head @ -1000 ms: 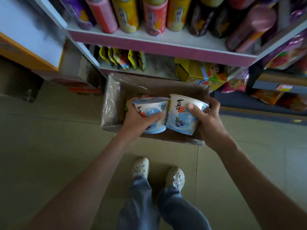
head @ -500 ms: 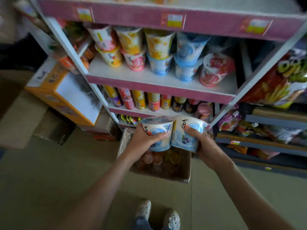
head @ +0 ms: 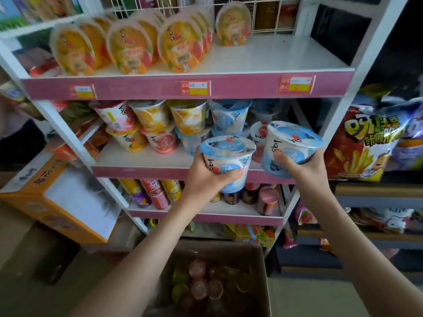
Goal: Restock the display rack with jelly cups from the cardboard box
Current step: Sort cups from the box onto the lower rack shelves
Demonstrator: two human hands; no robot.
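Two hands are raised in front of a tall white display rack with pink shelf edges (head: 146, 88). They are held apart, each clamped round its own cup. The left hand (head: 207, 179) grips a round blue-and-white plastic jelly cup (head: 229, 156) from below and the side, its thumb across the front and the lid tilted towards the camera. The right hand (head: 306, 172) grips a second blue-and-white jelly cup (head: 293, 143) with the thumb pressed on the printed side. This cup leans to the left and sits a little higher, close beside the first but not touching it.

Both cups are in the air just before the front edge of the rack's middle shelf (head: 142, 160), where stacked cups in yellow, orange, pink and blue (head: 158, 126) stand two high. On the top shelf (head: 274, 56), flat round orange-lidded tubs (head: 128, 49) stand on edge in rows. The lower shelf carries slim coloured cans (head: 155, 195).

Below the forearms, on the floor, sits the open brown cardboard box (head: 263, 284), with small round red, yellow and green jelly cups (head: 199, 287) lying inside. An orange-and-white carton (head: 57, 202) sits at the rack's left. A red snack bag printed with fries (head: 359, 145) shows at the right.
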